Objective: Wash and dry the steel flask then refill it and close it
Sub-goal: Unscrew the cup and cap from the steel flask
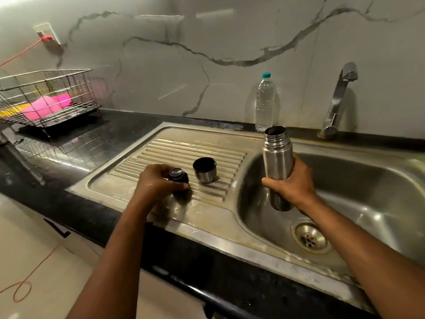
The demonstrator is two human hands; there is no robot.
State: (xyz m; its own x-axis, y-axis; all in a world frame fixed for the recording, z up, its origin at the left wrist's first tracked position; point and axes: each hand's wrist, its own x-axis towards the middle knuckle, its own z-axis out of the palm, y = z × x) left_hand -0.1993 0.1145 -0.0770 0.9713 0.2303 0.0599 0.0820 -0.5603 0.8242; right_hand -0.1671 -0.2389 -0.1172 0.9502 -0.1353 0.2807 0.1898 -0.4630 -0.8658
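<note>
So the person's right hand is wrapped round the lower body of the steel flask, holding it upright and open-mouthed over the sink basin. The left hand is curled on the black stopper down on the ribbed drainboard, with the cup lid standing just beside it. Flask looks rigid and smooth, probably slick once wet, so mid-body with the fingers right round it seems the safest hold. Can't really tell whether it has water in it, so weight is a guess. Tap isn't running, and a water bottle stands by the wall
</note>
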